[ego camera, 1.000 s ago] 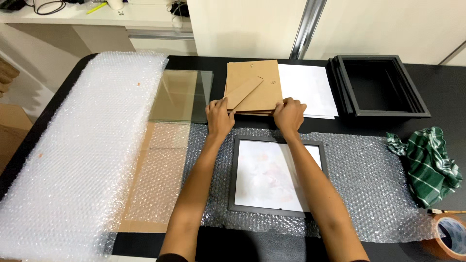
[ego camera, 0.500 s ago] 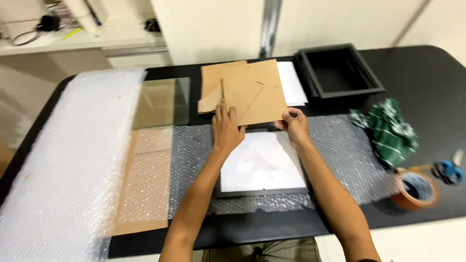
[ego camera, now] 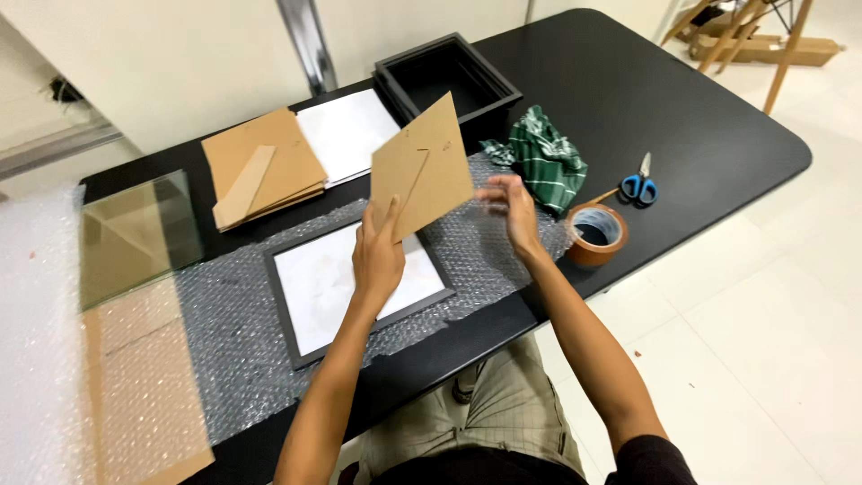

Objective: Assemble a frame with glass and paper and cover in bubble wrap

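Black bench (ego camera: 682, 99), bubble wrap cushioning picture frame (ego camera: 359, 283) near front edge. Left hand (ego camera: 377, 256) fingers pinching brown backing board (ego camera: 422, 166) aloft; right hand (ego camera: 514, 208) open, blurred, just beside it.

No packages, labels, signs or screens show in this view.

Bright, even indoor light, soft shadows; the right hand (ego camera: 512, 205) is motion-blurred, the glass pane (ego camera: 135, 235) faintly reflective
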